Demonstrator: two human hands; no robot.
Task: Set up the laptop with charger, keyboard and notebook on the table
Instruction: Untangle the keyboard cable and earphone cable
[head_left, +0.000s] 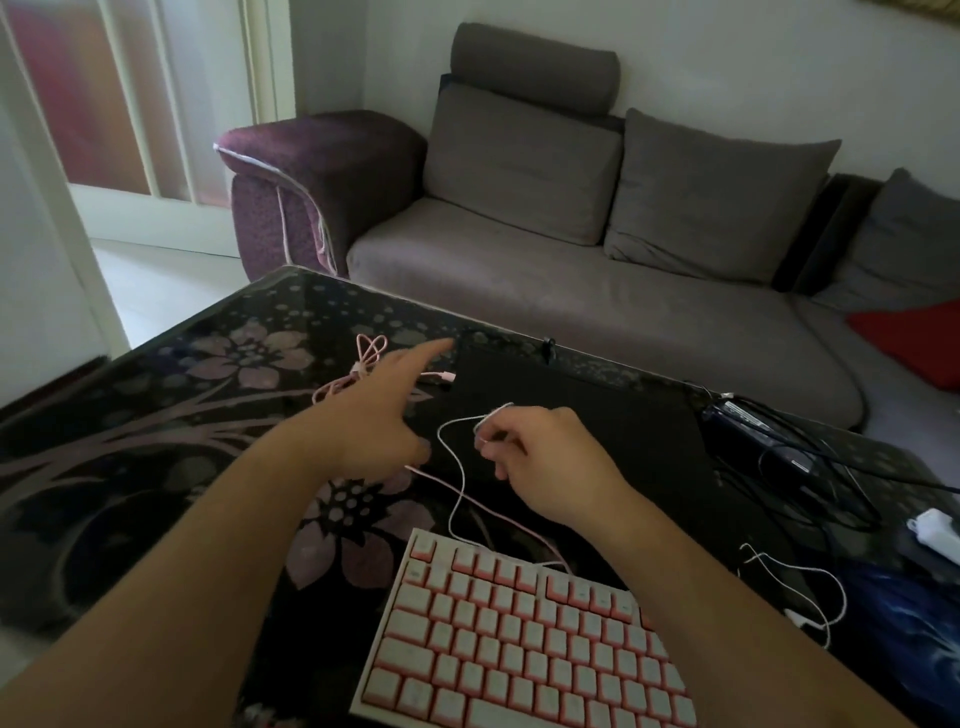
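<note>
Glossy black table (156, 415) with pale floral print, rounded far-left corner. Closed laptop (571, 415), matte black flat slab, near far edge. White-and-pink keyboard (519, 644), square keycaps, at near edge, angled. Thin pink cable (457, 483) running from keyboard's top edge up to right hand (550, 457); fingers curled, pinching a loop of that cable over laptop lid. Left hand (374, 415) spread, index finger extended toward laptop's far-left corner, other fingers loosely bent, holding nothing. More pink cable coiled in a loose bundle (369, 353) just left of laptop, plug end touching its left edge. Charger (748, 421), dark glossy brick with tangled black cord, right of laptop. Small white plastic block (935, 525) and thin white wire (800, 577) near right edge. Grey fabric sofa (571, 249) behind table, purple textured armrest, red cushion (914, 338) at right. Notebook: cannot tell.
</note>
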